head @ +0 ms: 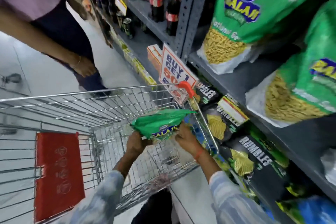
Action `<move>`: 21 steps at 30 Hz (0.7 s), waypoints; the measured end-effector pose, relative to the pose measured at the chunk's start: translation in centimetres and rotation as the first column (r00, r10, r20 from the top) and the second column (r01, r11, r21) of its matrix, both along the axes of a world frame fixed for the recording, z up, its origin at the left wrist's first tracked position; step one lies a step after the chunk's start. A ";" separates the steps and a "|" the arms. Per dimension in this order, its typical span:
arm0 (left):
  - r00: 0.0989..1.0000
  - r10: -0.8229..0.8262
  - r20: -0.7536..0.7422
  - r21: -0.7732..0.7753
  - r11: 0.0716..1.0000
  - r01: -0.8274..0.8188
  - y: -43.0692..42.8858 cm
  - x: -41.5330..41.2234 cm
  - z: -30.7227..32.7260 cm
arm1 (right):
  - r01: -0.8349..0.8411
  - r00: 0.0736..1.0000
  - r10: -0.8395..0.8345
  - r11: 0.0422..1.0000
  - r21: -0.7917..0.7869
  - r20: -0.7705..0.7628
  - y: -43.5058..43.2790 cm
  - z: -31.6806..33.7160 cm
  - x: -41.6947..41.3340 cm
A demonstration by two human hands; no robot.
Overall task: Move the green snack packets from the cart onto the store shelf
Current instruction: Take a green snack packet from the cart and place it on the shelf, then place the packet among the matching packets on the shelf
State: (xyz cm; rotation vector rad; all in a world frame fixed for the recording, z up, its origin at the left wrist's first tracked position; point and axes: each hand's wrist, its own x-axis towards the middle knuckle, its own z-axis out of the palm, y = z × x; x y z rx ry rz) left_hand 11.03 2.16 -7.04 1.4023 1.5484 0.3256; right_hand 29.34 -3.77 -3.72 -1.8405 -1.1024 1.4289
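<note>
Though blurred, both hands (160, 139) grip a green packet (160, 125)

Both hands are gripping one green snack packet (160, 125) above the wire cart (101, 107), the left hand (135, 142) clutching its near-left edge and the right hand (185, 137) its right side. To the right, more green packets (241, 11) are standing on the grey shelf (234, 82), with dark chip bags (254, 158) sitting below. Another person (54, 23) is standing beyond the cart.
</note>
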 end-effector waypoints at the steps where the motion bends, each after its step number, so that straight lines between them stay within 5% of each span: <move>1: 0.999 -0.037 -0.009 0.032 0.999 0.037 -0.3 0.3 1.9 | 0.041 0.999 -0.041 0.998 0.040 -0.003 -1.2 1.3 0.3; 11: 0.918 -0.396 -0.038 0.240 0.888 0.393 -7.8 8.7 18.4 | 0.410 0.906 -0.411 0.781 0.472 -0.106 -16.2 13.7 6.1; 18: 0.850 -0.525 -0.046 0.361 0.784 0.505 -17.5 18.3 23.5 | 0.544 0.779 -0.615 0.569 0.616 -0.120 -28.2 17.9 12.7; 21: 0.737 -0.670 -0.091 0.364 0.666 0.651 -21.1 21.1 25.4 | 0.582 0.713 -0.695 0.510 0.633 -0.096 -32.6 18.2 14.8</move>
